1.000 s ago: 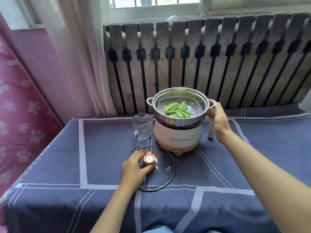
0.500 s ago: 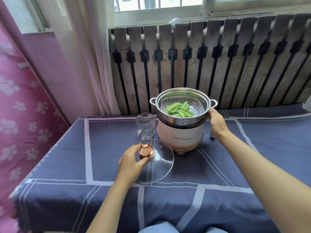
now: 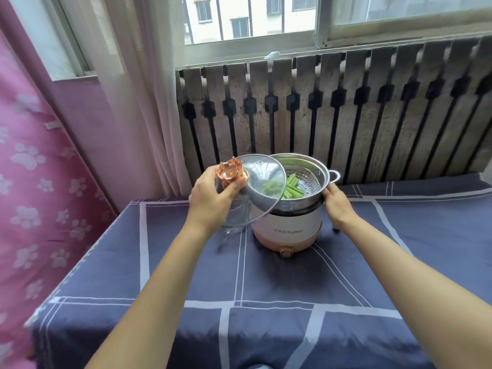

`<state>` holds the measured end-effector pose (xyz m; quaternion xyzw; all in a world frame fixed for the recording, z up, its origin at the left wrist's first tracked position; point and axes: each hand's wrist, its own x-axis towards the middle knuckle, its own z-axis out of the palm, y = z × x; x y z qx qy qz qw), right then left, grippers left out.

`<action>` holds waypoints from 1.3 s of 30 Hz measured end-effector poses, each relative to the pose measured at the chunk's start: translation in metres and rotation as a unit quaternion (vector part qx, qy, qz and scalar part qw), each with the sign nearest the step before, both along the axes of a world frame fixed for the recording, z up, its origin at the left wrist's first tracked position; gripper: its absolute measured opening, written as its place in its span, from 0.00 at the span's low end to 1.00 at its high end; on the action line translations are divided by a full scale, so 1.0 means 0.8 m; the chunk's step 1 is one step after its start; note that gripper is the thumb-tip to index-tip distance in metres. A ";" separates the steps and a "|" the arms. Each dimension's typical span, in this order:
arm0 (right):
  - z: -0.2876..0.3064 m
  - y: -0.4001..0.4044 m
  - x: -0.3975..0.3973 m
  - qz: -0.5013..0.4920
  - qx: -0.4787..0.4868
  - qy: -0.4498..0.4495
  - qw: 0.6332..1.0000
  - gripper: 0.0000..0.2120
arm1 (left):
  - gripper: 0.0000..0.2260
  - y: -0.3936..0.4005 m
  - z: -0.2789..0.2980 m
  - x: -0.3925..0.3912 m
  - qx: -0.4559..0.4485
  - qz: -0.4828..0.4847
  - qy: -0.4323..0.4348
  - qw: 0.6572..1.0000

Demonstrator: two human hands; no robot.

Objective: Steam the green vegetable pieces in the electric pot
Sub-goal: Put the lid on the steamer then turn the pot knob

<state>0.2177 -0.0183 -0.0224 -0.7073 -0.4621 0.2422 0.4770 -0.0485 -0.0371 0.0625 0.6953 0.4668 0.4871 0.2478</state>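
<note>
A white and pink electric pot [image 3: 288,231] stands on the blue cloth, with a steel steamer basket [image 3: 316,173] on top. Green vegetable pieces [image 3: 291,189] lie in the basket. My left hand [image 3: 213,198] grips the copper knob of a glass lid [image 3: 262,182], which hangs tilted in the air over the basket's left side and partly covers the greens. My right hand [image 3: 336,205] holds the pot at its right side, just under the basket's handle.
A clear glass mug [image 3: 235,222] stands left of the pot, mostly behind my left hand and the lid. The table [image 3: 292,294] carries a blue cloth with white lines. A slatted radiator cover [image 3: 346,115] rises behind, a curtain [image 3: 138,102] at the left.
My left hand has lifted the glass lid off the table and carried it up and right, tilted, to the steamer basket. My right hand stays on the pot's right side.
</note>
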 end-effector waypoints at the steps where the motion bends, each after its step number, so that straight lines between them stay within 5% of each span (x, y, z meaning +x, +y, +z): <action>1: 0.000 0.000 0.000 0.001 -0.003 -0.005 1.000 0.17 | 0.16 0.005 0.004 0.010 0.001 -0.002 0.012 1.000; 23: -0.014 0.005 0.000 -0.041 -0.019 -0.081 0.996 0.15 | 0.23 0.100 -0.010 0.143 -0.032 -0.033 0.251 0.967; 39: -0.007 -0.001 -0.005 -0.047 -0.028 -0.111 0.992 0.15 | 0.23 0.102 -0.020 0.146 -0.027 -0.021 0.258 0.966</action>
